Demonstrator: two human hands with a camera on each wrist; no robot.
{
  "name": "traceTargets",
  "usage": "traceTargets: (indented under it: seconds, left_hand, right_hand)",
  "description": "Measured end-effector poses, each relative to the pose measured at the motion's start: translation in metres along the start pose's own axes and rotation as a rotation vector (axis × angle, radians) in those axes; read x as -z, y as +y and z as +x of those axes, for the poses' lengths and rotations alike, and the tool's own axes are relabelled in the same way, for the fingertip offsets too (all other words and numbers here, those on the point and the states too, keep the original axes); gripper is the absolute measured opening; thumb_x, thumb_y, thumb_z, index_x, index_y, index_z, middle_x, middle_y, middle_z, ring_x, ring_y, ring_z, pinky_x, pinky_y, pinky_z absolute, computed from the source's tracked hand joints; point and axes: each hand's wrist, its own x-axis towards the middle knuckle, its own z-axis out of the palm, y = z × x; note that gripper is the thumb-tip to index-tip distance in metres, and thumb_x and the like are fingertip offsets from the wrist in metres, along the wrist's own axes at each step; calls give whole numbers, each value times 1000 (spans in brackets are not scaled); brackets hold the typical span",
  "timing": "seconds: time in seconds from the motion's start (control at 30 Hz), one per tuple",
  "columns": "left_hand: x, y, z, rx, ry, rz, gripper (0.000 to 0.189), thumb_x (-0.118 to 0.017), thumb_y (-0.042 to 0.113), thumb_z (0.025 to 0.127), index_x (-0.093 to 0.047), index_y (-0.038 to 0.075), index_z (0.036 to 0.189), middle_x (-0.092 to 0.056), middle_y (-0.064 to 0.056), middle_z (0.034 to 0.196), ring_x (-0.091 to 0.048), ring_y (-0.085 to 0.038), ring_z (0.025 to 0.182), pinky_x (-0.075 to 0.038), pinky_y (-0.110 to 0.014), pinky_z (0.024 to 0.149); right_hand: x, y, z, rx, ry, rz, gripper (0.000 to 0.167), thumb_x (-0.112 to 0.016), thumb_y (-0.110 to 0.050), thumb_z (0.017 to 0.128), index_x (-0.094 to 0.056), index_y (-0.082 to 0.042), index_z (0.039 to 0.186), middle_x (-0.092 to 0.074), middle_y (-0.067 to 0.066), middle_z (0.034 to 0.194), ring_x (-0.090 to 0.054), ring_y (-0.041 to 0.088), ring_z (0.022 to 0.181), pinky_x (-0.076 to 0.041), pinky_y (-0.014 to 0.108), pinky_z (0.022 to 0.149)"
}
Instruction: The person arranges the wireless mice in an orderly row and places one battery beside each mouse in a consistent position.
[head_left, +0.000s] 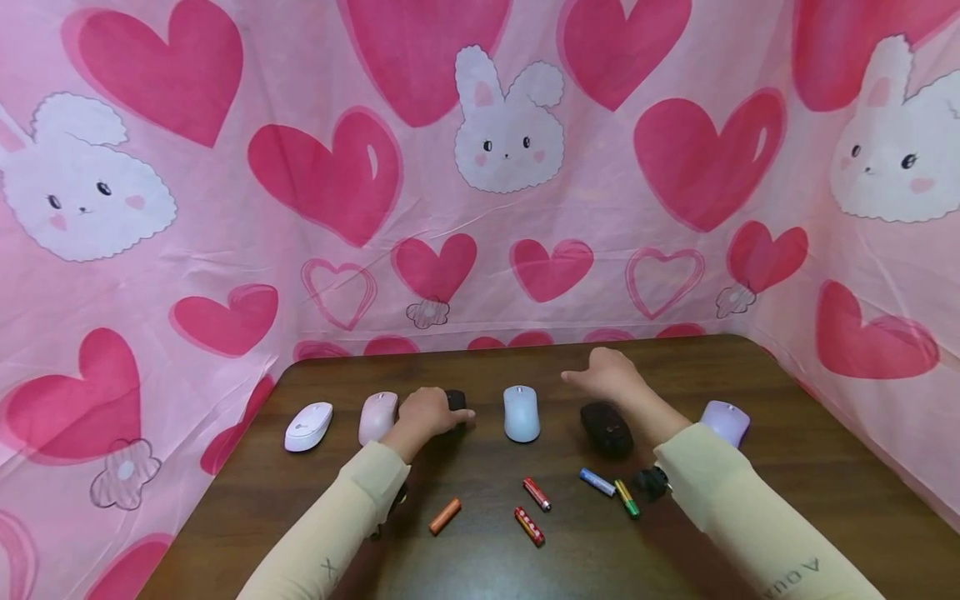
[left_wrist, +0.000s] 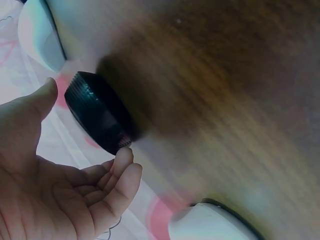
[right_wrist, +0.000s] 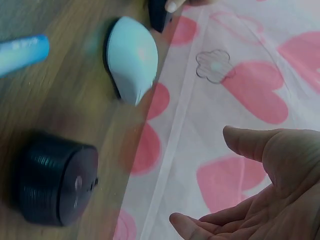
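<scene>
My left hand (head_left: 429,412) is over a black mouse (head_left: 455,400) that stands between a pink mouse (head_left: 378,417) and a light blue mouse (head_left: 521,414). In the left wrist view the fingertips are right at one end of this black mouse (left_wrist: 100,112), and the thumb stands off from it. My right hand (head_left: 606,374) hovers above the back of the table, thumb spread, holding nothing. In front of it sits a second black mouse (head_left: 607,429); the right wrist view shows this mouse (right_wrist: 57,180) apart from the fingers.
A white mouse (head_left: 308,427) lies at the far left, a lilac mouse (head_left: 725,422) at the right, partly behind the right sleeve. Toward the front lie an orange battery (head_left: 445,517), two red ones, a blue battery (head_left: 597,482) and a green-yellow battery (head_left: 626,499). A heart-printed cloth hangs behind.
</scene>
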Motion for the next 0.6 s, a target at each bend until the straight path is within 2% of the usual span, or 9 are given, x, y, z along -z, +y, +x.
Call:
traceTargets:
  seconds: [0.1,0.33,0.4,0.6]
  left_hand:
    - [1,1,1,1,6,-5,67,-69,64,77,-67,0,97,-58,-10,79,-54,-25,69,-48,-39,57]
    - [4,3,2,0,14,-10,66,-68,64,78,-66,1,98,-56,-9,76,-54,-25,68,-48,-38,58]
    - [5,4,1,-5,16,-16,66,-68,64,78,-65,1,99,-56,-10,77,-54,-25,69,-49,-39,59]
    - [7,8,1,1,23,-46,66,-68,63,79,-64,1,101,-55,-10,78,-54,-25,70,-49,-38,58]
  right_hand:
    - [7,6,-4,-6,3,-3,59,-66,-37,89,-54,16,113,-59,28,106,-58,40,95,-49,52,81]
    - [16,26,-11,1,4,6,50,-65,-38,90,-57,11,97,-55,15,82,-53,30,75,-47,43,68]
    - [18,32,-14,-10,4,8,52,-65,-39,90,-56,12,98,-55,15,82,-52,29,75,-47,43,67]
    - [24,48,-21,-64,-14,19,65,-64,-42,90,-50,18,112,-57,23,95,-54,34,82,-49,47,72]
